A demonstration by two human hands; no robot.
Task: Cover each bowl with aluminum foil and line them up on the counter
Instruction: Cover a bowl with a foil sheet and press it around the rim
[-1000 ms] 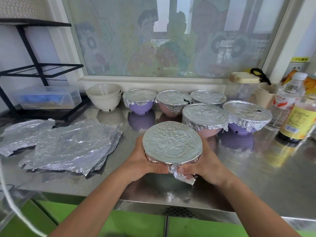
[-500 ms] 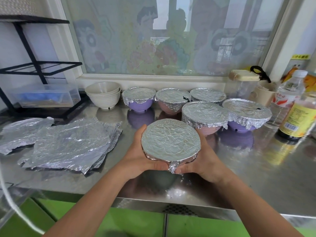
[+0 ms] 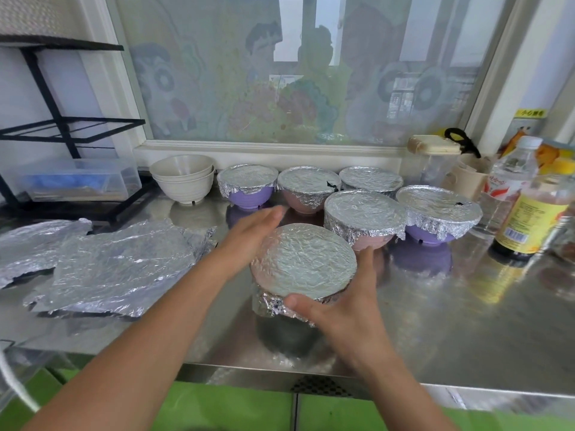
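**Six bowls wrapped, two still bare**

On the counter (image 3: 435, 321), five foil-covered bowls (image 3: 364, 213) stood in two short rows under the window. A sixth bowl (image 3: 306, 259), just in front of them, sat between both hands. The right hand (image 3: 339, 309) cupped its near rim, thumb pressing the crumpled foil edge; the left hand (image 3: 249, 237) lay flat and loose against its far side, gripping nothing. Two white bowls (image 3: 183, 178) were stacked uncovered at the left, with spare foil sheets (image 3: 118, 269) nearby. By my reckoning, those two remained, plus straightening the line.
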